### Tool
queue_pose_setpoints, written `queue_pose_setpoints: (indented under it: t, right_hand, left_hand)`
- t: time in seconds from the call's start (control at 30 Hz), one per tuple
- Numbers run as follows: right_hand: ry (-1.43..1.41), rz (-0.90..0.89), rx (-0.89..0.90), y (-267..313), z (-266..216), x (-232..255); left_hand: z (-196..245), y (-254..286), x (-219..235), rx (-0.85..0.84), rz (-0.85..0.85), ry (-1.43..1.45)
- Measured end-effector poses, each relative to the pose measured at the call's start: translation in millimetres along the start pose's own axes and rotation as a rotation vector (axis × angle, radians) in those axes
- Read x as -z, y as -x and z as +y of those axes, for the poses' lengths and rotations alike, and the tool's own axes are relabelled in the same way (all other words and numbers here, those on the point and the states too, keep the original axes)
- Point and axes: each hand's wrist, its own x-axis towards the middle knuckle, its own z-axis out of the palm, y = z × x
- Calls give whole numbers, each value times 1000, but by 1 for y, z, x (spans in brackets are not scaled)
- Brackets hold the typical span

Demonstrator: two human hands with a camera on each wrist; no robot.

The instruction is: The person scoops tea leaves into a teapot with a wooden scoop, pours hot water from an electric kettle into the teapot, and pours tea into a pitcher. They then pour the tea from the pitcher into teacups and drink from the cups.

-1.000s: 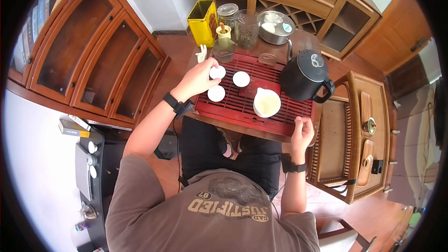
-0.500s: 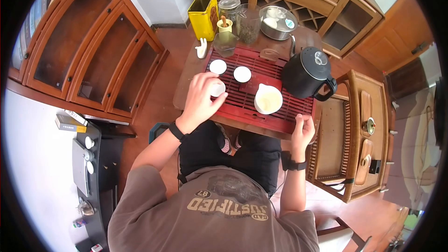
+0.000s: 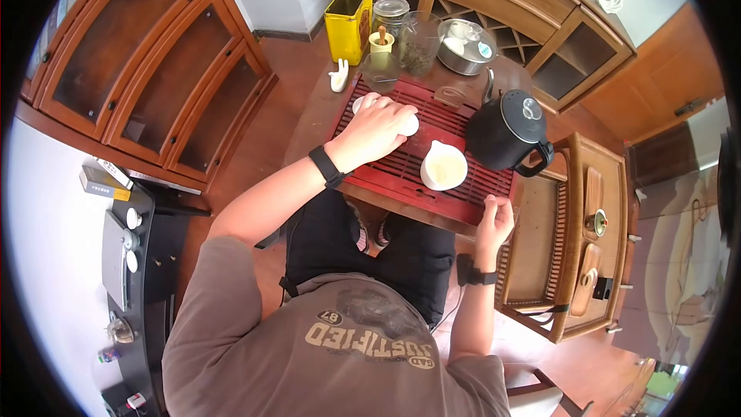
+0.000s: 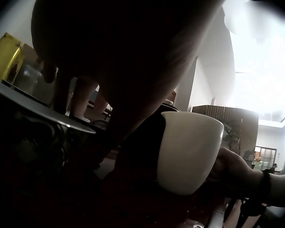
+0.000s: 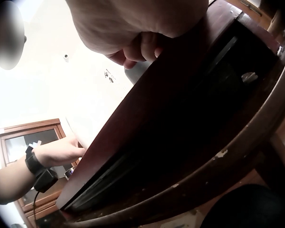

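Note:
In the head view my left hand (image 3: 374, 131) reaches over the tea tray (image 3: 401, 193) and pinches a white teacup (image 3: 409, 125) between thumb and fingers. Another white teacup (image 3: 359, 104) shows partly beyond that hand, which covers the area in front of it. A white fairness pitcher (image 3: 444, 167) with pale liquid stands on the slats; the left wrist view shows its side (image 4: 190, 152). My right hand (image 3: 495, 220) rests at the tray's front right corner, fingers loosely curled with nothing seen in them. In the right wrist view its fingertips (image 5: 137, 52) sit just over the tray's edge.
A black kettle (image 3: 507, 131) stands at the tray's right. Along the back are a yellow tin (image 3: 349, 27), a lidded jar (image 3: 390, 11), a glass jug (image 3: 419, 42) and a steel pot (image 3: 463, 54). A white hand-shaped figurine (image 3: 339, 77) stands left; a rattan cart (image 3: 571, 224) is at right.
My left hand moved from the back left teacup to the front left one, then right to the teacup it now pinches. My right hand stays at the tray's corner. The head view shifts slightly.

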Motion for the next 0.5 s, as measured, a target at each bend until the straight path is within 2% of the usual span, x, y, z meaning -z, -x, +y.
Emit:
queue_pose_setpoints:
  t: [0.2, 0.3, 0.33, 0.4, 0.47, 0.5]
  right_hand:
    - [31, 4, 11, 0, -1, -3]
    - [-38, 11, 28, 0, 4, -3]
    - [42, 9, 32, -1, 9, 1]
    - [21, -2, -2, 0, 1, 0]
    - [1, -4, -19, 0, 3, 1]
    - [-25, 2, -23, 0, 4, 1]
  left_hand:
    - [1, 4, 9, 9, -47, 29]
    - [4, 11, 14, 25, -101, 32]
    - [2, 12, 13, 31, -157, 13]
    - [-1, 17, 11, -6, -122, 23]
    - [4, 25, 19, 16, -132, 24]
    - [8, 28, 23, 62, -65, 39]
